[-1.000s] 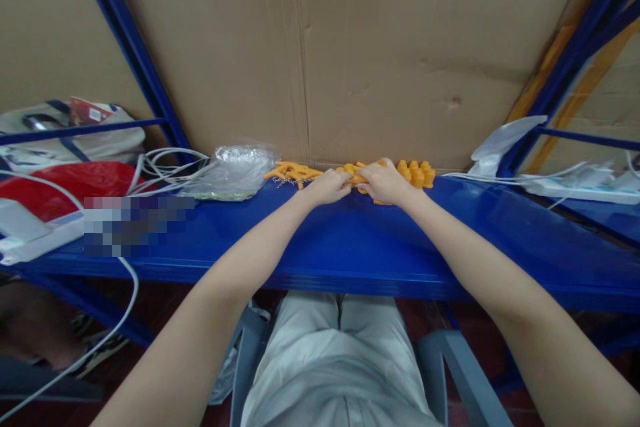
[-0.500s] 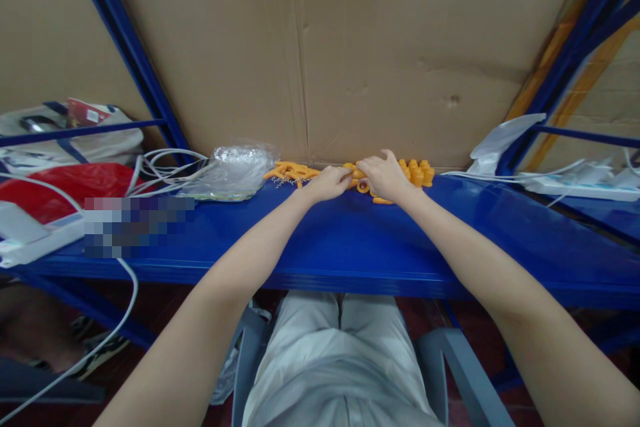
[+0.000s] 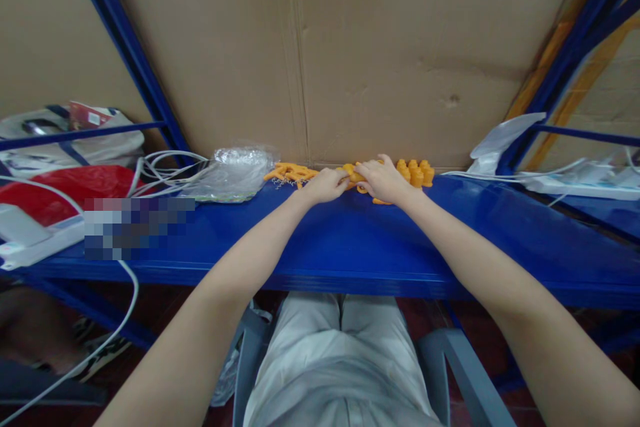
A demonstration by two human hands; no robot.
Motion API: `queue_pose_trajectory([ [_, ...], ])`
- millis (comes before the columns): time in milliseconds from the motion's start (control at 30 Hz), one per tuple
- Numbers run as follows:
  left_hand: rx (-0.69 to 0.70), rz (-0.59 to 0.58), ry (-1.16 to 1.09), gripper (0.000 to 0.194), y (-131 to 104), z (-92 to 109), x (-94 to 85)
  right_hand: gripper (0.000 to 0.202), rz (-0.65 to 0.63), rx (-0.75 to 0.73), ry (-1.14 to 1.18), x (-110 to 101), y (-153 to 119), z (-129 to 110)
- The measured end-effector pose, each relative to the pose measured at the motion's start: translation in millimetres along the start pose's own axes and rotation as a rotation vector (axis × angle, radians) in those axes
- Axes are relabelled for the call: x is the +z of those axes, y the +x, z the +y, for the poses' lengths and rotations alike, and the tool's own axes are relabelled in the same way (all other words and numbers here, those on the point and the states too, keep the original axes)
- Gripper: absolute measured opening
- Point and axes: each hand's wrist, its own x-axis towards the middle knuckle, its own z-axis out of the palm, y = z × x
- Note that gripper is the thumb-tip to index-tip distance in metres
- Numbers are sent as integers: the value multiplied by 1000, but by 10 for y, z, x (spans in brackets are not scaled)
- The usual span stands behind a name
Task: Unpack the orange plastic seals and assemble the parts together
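Note:
My left hand (image 3: 327, 185) is closed on one end of a small orange plastic piece (image 3: 355, 176) with a rounded top, low over the back of the blue table (image 3: 360, 240). From the other side, the fingers of my right hand (image 3: 384, 179) grip the same piece. My fingers hide much of its shape. To the left lies a heap of orange plastic parts with thin metal chains (image 3: 293, 174). Beyond my right hand several orange knobbed pieces (image 3: 416, 173) stand in rows. A flat orange part (image 3: 382, 201) lies partly under my right hand.
A clear plastic bag (image 3: 233, 173) lies left of the parts, beside white cables (image 3: 167, 170) and a red bag (image 3: 80, 190). White power strips sit at left (image 3: 45, 240) and right (image 3: 580, 185). Cardboard (image 3: 350, 67) and blue posts (image 3: 133, 53) rise behind the table.
My right fingers have lowered slightly around the orange piece. The ring-shaped orange part below my hands is now more covered. My left hand has barely shifted.

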Motion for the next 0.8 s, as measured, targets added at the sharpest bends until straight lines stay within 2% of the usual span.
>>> queue_pose_trajectory([
  [100, 15, -21, 90, 29, -17, 6, -1, 31, -34, -25, 0, 29, 1, -13],
  [200, 9, -17, 82, 29, -9, 21, 6, 29, -40, -14, -27, 8, 0, -22],
  [433, -63, 53, -237, 24, 57, 4, 45, 33, 61, 28, -68, -50, 9, -2],
  [600, -162, -2, -461, 27, 65, -42, 23, 32, 110, 84, -62, 44, -5, 104],
  [700, -189, 7, -426, 29, 54, -60, 15, 30, 108, 132, -66, 56, -36, 178],
  [800, -178, 33, -272, 31, 35, -70, 21, 30, 95, 232, -62, 16, -63, 253],
])
